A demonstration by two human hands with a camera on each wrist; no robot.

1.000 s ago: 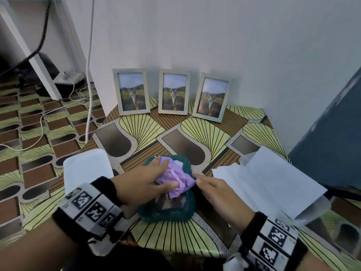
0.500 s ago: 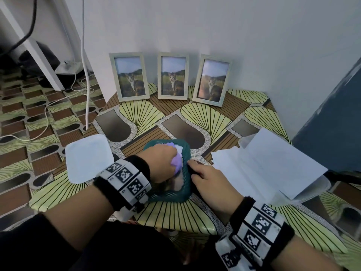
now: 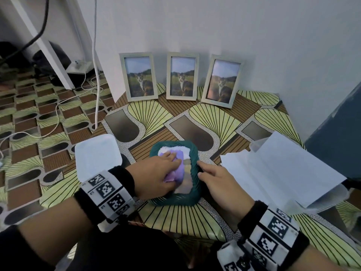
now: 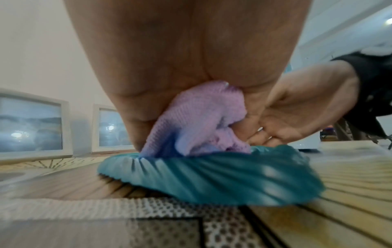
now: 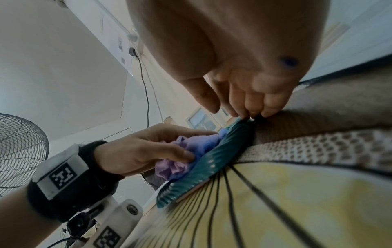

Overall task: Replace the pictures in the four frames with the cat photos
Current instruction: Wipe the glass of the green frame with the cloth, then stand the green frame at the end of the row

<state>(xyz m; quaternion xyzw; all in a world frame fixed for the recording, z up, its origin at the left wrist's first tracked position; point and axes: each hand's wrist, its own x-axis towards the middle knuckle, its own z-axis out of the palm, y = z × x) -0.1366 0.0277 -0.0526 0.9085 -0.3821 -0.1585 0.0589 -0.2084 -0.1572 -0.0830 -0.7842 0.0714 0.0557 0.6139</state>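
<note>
A teal ribbed picture frame [image 3: 194, 194] lies flat on the patterned table [image 3: 195, 216], a photo showing under its glass. My left hand [image 3: 156, 173] grips a crumpled purple cloth [image 3: 178, 171] and presses it onto the glass; the left wrist view shows the cloth [image 4: 197, 120] bunched under the palm. My right hand [image 3: 216, 178] has straight fingers, their tips touching the frame's right edge [image 5: 241, 127]. Three pale frames [image 3: 139, 78], [image 3: 182, 76], [image 3: 222, 81] with cat photos stand against the wall.
A white plastic lid [image 3: 97, 153] lies left of the teal frame. White paper sheets [image 3: 283, 167] on a clear box lie at the right. Cables [image 3: 95, 75] hang and trail on the floor at the left. A fan [image 5: 19, 151] stands nearby.
My left hand has rubbed the purple cloth over the teal frame's glass, first away from me, then back. My right hand has stayed at the frame's right edge.
</note>
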